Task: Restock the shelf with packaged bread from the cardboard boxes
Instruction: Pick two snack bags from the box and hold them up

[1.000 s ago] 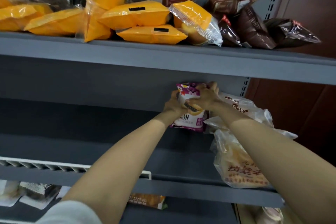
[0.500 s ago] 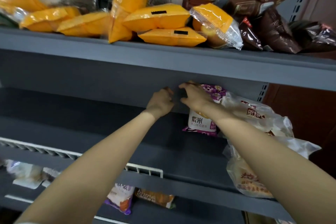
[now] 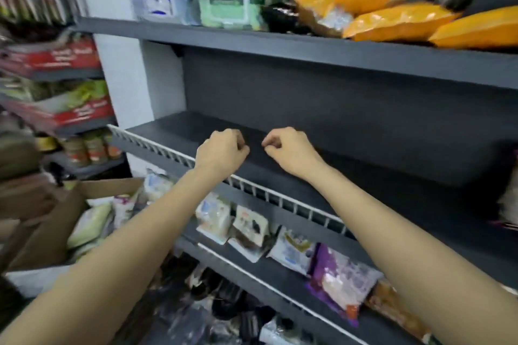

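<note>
My left hand (image 3: 221, 152) and my right hand (image 3: 291, 150) hover side by side in front of the dark grey middle shelf (image 3: 350, 154). Both have curled fingers and hold nothing. The stretch of shelf behind them is bare. At the far right edge, part of the bread packets (image 3: 508, 204) on that shelf shows. An open cardboard box (image 3: 56, 221) stands at lower left with pale bread packets (image 3: 89, 223) inside.
A white wire rail (image 3: 157, 145) runs along the middle shelf's front. Orange packets (image 3: 398, 19) lie on the top shelf. The lower shelf carries small white packets (image 3: 214, 217) and a purple one (image 3: 340, 280). More racks with goods stand at the left.
Both hands let go of the purple bread packet, now standing at the shelf's right end, and drew back empty. The view swung left, bringing the cardboard box into sight.
</note>
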Demonstrator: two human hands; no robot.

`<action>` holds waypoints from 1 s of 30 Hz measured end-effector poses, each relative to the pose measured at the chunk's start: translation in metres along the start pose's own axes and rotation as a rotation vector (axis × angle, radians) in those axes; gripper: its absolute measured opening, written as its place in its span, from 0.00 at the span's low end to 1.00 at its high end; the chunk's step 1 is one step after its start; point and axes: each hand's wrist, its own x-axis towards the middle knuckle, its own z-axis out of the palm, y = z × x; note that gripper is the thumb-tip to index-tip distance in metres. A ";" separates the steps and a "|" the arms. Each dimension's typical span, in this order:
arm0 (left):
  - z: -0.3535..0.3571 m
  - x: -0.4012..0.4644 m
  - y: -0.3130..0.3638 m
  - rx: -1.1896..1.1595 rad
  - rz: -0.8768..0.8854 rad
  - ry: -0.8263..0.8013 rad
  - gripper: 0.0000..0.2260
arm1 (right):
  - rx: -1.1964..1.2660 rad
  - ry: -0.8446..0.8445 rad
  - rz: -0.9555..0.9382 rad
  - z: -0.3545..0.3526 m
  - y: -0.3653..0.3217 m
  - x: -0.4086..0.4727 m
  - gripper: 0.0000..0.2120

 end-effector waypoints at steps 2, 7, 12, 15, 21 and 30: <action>-0.021 0.001 -0.067 0.012 -0.051 -0.010 0.09 | 0.036 -0.045 -0.041 0.051 -0.043 0.018 0.10; -0.058 -0.001 -0.223 0.014 -0.221 -0.040 0.08 | 0.122 -0.157 -0.096 0.179 -0.130 0.059 0.12; -0.055 0.011 -0.359 0.039 -0.397 -0.090 0.09 | 0.125 -0.379 -0.132 0.305 -0.178 0.106 0.10; -0.033 0.030 -0.435 0.059 -0.474 -0.175 0.11 | 0.084 -0.490 -0.090 0.384 -0.187 0.144 0.10; 0.028 0.087 -0.566 0.088 -0.547 -0.393 0.08 | -0.064 -0.686 0.069 0.543 -0.169 0.223 0.21; 0.143 0.151 -0.668 -0.108 -0.475 -0.622 0.25 | -0.128 -0.724 0.377 0.677 -0.120 0.289 0.31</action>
